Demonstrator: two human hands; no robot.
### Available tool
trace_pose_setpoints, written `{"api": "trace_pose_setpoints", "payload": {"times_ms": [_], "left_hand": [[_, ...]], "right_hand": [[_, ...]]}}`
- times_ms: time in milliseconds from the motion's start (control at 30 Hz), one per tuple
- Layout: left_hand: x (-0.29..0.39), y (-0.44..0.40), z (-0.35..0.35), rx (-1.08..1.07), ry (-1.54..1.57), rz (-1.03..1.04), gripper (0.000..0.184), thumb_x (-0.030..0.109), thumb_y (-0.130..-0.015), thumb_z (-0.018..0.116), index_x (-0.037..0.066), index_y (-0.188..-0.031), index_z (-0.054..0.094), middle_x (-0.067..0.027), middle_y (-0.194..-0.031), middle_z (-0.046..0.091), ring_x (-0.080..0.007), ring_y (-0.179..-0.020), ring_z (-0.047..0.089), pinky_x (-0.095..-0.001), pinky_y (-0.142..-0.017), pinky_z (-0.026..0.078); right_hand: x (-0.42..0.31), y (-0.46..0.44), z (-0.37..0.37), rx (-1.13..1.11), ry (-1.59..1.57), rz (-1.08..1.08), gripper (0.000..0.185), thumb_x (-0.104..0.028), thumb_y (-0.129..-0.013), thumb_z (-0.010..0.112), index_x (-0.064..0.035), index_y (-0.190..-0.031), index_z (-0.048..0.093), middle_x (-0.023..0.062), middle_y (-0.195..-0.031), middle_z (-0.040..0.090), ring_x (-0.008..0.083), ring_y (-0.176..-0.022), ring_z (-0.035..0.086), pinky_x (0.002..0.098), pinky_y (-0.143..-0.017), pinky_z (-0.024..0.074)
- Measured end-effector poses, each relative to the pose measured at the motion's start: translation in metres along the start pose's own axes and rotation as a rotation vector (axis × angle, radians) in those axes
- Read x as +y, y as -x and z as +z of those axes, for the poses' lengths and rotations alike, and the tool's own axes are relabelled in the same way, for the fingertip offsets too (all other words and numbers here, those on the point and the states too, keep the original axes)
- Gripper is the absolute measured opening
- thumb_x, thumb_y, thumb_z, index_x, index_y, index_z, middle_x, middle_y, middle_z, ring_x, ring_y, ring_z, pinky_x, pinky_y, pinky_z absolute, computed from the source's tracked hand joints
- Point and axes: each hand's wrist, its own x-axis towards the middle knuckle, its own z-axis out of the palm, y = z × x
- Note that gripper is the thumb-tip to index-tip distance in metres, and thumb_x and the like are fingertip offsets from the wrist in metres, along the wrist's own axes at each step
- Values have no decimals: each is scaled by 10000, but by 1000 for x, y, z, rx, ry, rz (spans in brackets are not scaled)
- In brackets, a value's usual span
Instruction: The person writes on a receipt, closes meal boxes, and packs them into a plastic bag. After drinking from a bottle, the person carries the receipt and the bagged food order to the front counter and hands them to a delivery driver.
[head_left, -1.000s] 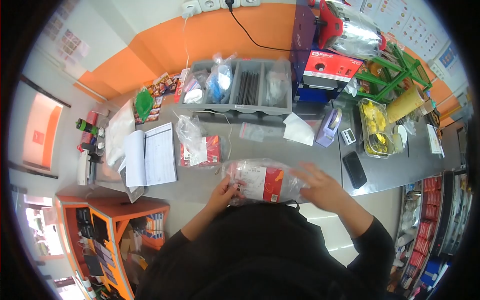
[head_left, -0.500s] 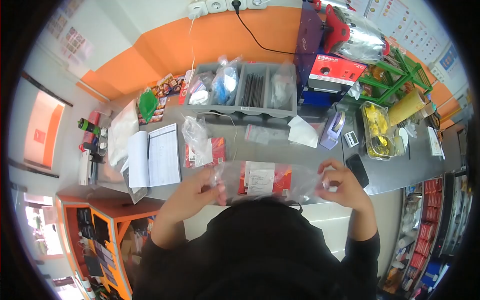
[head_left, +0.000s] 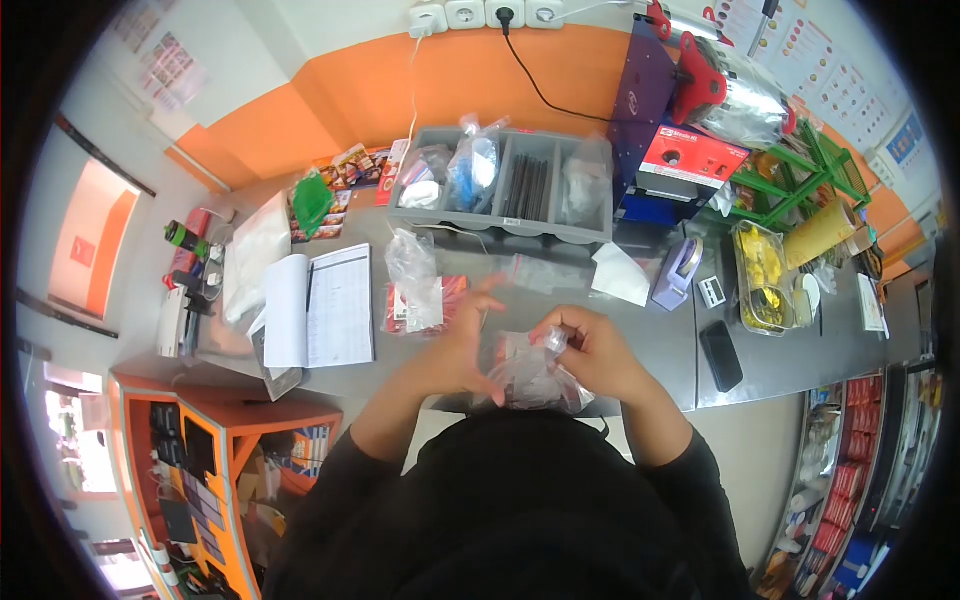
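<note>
A clear plastic bag with a red packet and white label inside lies bunched at the table's near edge, in front of my body. My right hand is closed on the bag, pinching its gathered plastic between thumb and fingers. On the bag's left side, my left hand is open, fingers spread upward and thumb low beside the plastic. Whether that thumb touches the bag I cannot tell. Just behind my left hand lies a red packet, partly under another crumpled clear bag.
A grey divided bin with black straws and bagged items stands at the back. An open notebook lies left. Toward the right are a tape dispenser, a phone, a clear tray of yellow packets and a red-and-blue machine.
Both hands have come inward from the bag's two ends. The spread-out bag is now bunched together, with my right hand gripping it and my left fingers spread. The camera view has shifted slightly.
</note>
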Motion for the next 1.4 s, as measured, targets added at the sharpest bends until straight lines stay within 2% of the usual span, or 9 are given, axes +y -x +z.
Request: {"api": "trace_pose_setpoints", "payload": {"times_ms": [67,267,333,533,867,1067,1300,1367,1400], "left_hand": [[-32,24,22,-325,-278,-1,625,332,-827,741,29,-1310,485,-169,-1223,571,-386,-1151,532,-459,-1027,363],[-112,54,60,-330,-222,-227,413,191,-764,708,54,-1148,639,-148,-1156,621,-376,-1126,551,-486,-980,392],[-109,52,49,-329,-305,-164,369,155,-739,698,57,-1094,660,-122,-1162,624,-352,-1134,546,-475,-976,391],[-82,59,59,-132,-453,-54,307,153,-726,688,70,-1019,647,-75,-1190,612,-291,-1166,503,-448,-989,362],[-75,50,64,-175,-305,-55,297,138,-749,655,59,-1025,579,-109,-1202,575,-340,-1120,525,-481,-973,341],[-56,42,78,-224,-305,-105,382,90,-716,650,78,-1092,586,-122,-1110,574,-352,-1079,527,-446,-933,392],[-45,38,70,-403,-682,254,558,184,-758,719,46,-1270,547,-145,-1275,540,-359,-1160,504,-442,-978,421],[-83,42,78,-168,265,23,644,283,-749,790,64,-1302,542,-113,-1335,534,-369,-1186,500,-471,-992,413],[-81,38,72,-167,261,22,644,283,-749,790,64,-1302,542,-113,-1335,534,-369,-1186,500,-471,-992,413]], "right_hand": [[9,-6,2,12,-103,8,241,119,-855,492,24,-1036,619,35,-911,641,112,-844,628,246,-728,511],[-20,18,-12,19,78,11,532,-39,-856,680,-18,-1343,467,140,-1306,484,144,-844,616,271,-724,517],[-9,37,-44,39,530,-89,927,-244,-760,840,-36,-1474,286,174,-1426,333,225,-966,598,342,-785,524],[149,63,-12,162,640,-37,1183,-285,-635,896,-56,-1520,146,264,-1330,384,424,-1133,546,453,-978,473],[96,56,17,289,734,116,805,-174,-716,828,-44,-1382,393,207,-1260,475,414,-1091,567,447,-940,489],[162,15,27,56,677,-382,475,-201,-780,758,-91,-1219,614,133,-1179,618,324,-1205,518,454,-1084,346],[153,26,36,184,196,-161,279,-113,-739,755,-32,-985,653,116,-1020,667,300,-950,646,385,-826,512],[148,25,35,176,-96,-61,279,-115,-737,759,-36,-982,650,106,-977,678,299,-904,657,380,-800,517],[151,24,32,130,2,-92,274,-127,-742,762,-35,-972,647,110,-967,679,301,-896,659,380,-795,516]]}}
